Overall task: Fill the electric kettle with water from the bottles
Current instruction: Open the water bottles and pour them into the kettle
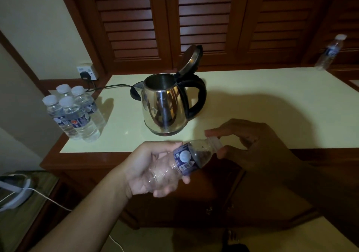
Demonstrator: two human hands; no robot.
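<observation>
the step in hand is the cap work on one bottle (184, 158), held out in front of the counter (252, 106), below and nearer than the kettle (165, 106). the left hand (147, 166) grips the bottle round its lower body, tilted with the neck up and to the right. the right hand (258, 144) is in shadow and pinches the white cap (214, 140) between thumb and fingertips. whether the cap is coming off or going back on cannot be told. no water line shows in this bottle and its lower half looks clear, so it may be nearly empty, though that is only a guess. the kettle stands upright on the counter with its lid (191, 59) swung open at the back and its handle to the right. its inside is dark, so the water level cannot be read. four bottles (75, 113) stand capped in a tight cluster at the counter's left corner and look full. a lone bottle (330, 52) stands capped far to the right, well apart. a cord (114, 86) runs from the back of the kettle to a plug (84, 75) in the wall. if the bottle does hold water, the next move calls for freeing the cap, bringing the neck over the open mouth and tipping slowly, clear of the raised lid. if it is spent, it wants setting aside and a fresh one taking from the cluster.
</observation>
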